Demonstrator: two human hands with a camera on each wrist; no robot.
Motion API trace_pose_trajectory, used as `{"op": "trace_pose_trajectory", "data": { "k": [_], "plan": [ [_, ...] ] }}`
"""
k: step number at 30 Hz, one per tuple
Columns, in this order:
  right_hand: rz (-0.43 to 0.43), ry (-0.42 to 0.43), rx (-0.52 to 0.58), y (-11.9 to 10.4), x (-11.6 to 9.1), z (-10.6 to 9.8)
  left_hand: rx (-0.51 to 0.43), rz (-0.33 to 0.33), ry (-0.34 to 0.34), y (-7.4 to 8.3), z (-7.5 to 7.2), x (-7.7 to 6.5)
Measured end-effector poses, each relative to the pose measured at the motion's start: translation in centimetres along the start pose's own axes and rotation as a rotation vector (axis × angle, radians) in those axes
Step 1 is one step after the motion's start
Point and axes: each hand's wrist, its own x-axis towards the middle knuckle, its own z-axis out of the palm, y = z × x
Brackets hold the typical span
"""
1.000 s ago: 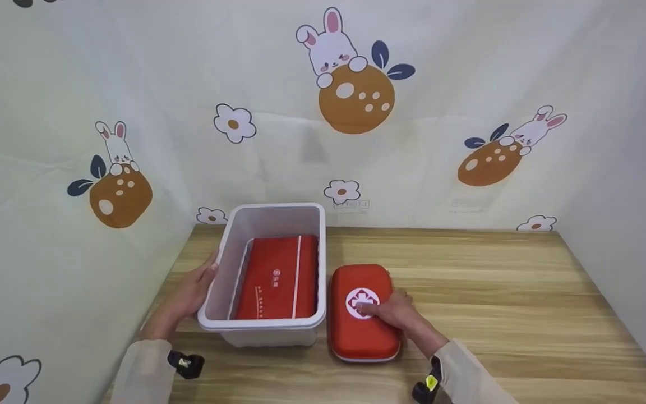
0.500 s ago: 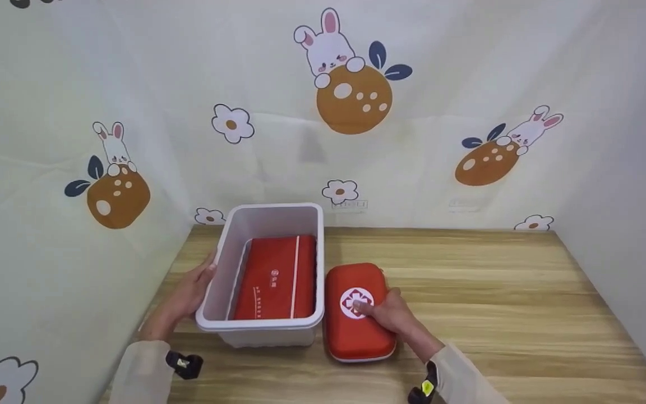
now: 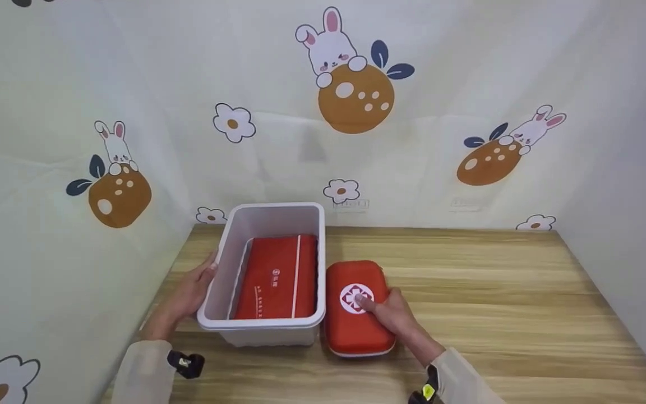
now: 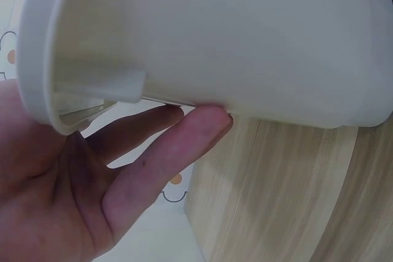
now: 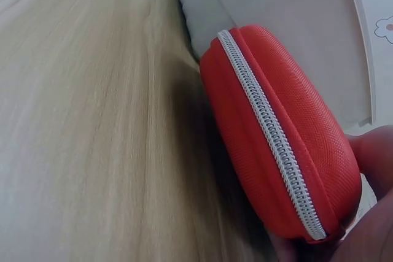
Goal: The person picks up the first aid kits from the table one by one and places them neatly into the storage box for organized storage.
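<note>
In the head view, my left hand (image 3: 191, 289) is at the left side of a white plastic bin (image 3: 267, 332). Its extended fingers (image 4: 178, 142) touch the bin's outer wall below the rim in the left wrist view. Inside the bin lies a red case (image 3: 272, 269) with white print and a white stripe. My right hand (image 3: 396, 314) grips a red zippered first-aid case (image 3: 356, 334) by its right side, thumb on the white cross emblem. In the right wrist view the case is tilted close over the table, with a shadow under it and its silver zipper showing.
The bin and the first-aid case stand side by side on a wood-grain table (image 3: 469, 292). Pale fabric walls (image 3: 413, 163) with rabbit and flower prints rise at the back and both sides.
My right hand has shifted the first-aid case slightly left and away from me, nearer the bin. The left hand and the bin have stayed in place.
</note>
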Motion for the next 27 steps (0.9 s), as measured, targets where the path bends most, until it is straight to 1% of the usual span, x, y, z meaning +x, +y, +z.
{"op": "trace_pose_trajectory", "data": {
  "k": [3, 10, 13, 17, 22, 24, 27],
  "plan": [
    [0.003, 0.0, 0.0, -0.2, 0.1, -0.1, -0.002, 0.011, 0.005, -0.1, 0.0, 0.0],
    [0.043, -0.01, 0.042, -0.9, 0.4, -0.8, 0.003, 0.026, 0.007, 0.0, 0.1, -0.1],
    [0.042, -0.011, 0.052, -1.2, 0.6, -1.1, 0.003, 0.032, 0.013, 0.1, 0.0, 0.0],
    [0.021, 0.021, 0.046, -1.5, 0.8, -1.4, -0.002, 0.024, 0.007, 0.2, -0.1, 0.1],
    [-0.023, 0.074, 0.015, -2.0, 0.9, -1.8, 0.002, 0.07, 0.038, 0.0, 0.1, 0.1],
    [-0.023, 0.085, 0.012, -2.3, 1.1, -2.0, -0.001, 0.089, 0.05, 0.0, 0.1, 0.1],
    [-0.01, 0.094, 0.018, -2.7, 1.1, -2.4, -0.001, 0.093, 0.046, -0.1, 0.1, 0.0]
  ]
}}
